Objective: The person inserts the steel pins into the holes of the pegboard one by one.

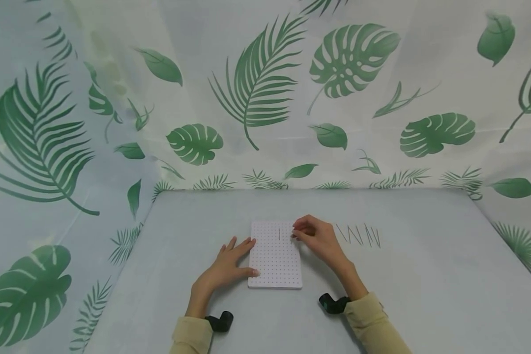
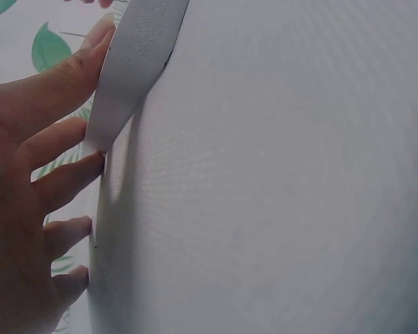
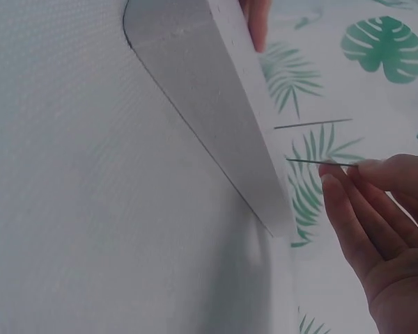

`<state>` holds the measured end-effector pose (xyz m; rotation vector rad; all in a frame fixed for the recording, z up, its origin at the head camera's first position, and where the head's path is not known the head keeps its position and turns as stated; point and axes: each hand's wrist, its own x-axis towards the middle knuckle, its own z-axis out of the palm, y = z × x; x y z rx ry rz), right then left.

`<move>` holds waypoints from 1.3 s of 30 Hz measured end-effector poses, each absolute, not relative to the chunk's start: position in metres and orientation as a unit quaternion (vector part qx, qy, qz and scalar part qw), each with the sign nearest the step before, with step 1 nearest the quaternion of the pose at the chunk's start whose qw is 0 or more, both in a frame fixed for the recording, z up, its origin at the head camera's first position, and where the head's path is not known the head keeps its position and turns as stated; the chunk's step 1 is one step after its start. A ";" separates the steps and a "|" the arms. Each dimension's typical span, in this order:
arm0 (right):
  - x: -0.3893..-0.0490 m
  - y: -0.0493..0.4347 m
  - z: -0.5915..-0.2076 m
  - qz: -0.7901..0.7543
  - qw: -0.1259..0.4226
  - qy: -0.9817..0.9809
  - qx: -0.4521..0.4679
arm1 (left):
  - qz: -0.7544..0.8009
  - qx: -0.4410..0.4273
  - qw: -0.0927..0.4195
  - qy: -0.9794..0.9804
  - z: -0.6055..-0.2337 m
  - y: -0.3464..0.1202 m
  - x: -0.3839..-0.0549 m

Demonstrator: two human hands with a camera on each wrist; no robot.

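A white block [image 1: 274, 265] with a grid of small holes lies on the table. My left hand [image 1: 225, 265] rests at its left edge, fingers spread and thumb on top; in the left wrist view its fingertips [image 2: 80, 167] touch or lie close to the block's side. One thin dark metal pin [image 3: 313, 124] stands upright from the block's far part. Beside it, my right hand [image 1: 320, 238] pinches a second pin [image 3: 306, 161] between thumb and fingers, its lower tip at the block's top face. Whether that tip is inside a hole I cannot tell.
Several loose pins [image 1: 358, 235] lie in a spread row on the table, right of my right hand. A pale cloth covers the table [image 1: 425, 275]. Leaf-printed curtains [image 1: 265, 108] hang behind and at both sides. A black camera mount sits on each wrist.
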<state>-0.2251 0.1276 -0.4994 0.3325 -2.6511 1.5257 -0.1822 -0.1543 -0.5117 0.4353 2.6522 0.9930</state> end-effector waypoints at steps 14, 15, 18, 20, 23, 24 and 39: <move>-0.227 0.111 -0.498 0.487 0.031 -0.864 0.127 | 0.345 0.149 0.140 0.916 -0.510 -0.154 -0.182; -0.227 0.110 -0.498 0.486 0.032 -0.864 0.129 | 0.344 0.149 0.139 0.916 -0.510 -0.155 -0.182; -0.227 0.108 -0.498 0.482 0.032 -0.866 0.131 | 0.346 0.151 0.138 0.916 -0.510 -0.155 -0.182; -0.227 0.107 -0.499 0.480 0.034 -0.867 0.131 | 0.347 0.152 0.139 0.915 -0.510 -0.155 -0.183; -0.227 0.105 -0.498 0.478 0.035 -0.868 0.131 | 0.347 0.152 0.140 0.915 -0.510 -0.156 -0.182; -0.227 0.105 -0.498 0.477 0.036 -0.869 0.131 | 0.347 0.151 0.141 0.915 -0.510 -0.156 -0.182; -0.228 0.103 -0.501 0.468 0.028 -0.870 0.153 | 0.346 0.156 0.137 0.915 -0.510 -0.154 -0.183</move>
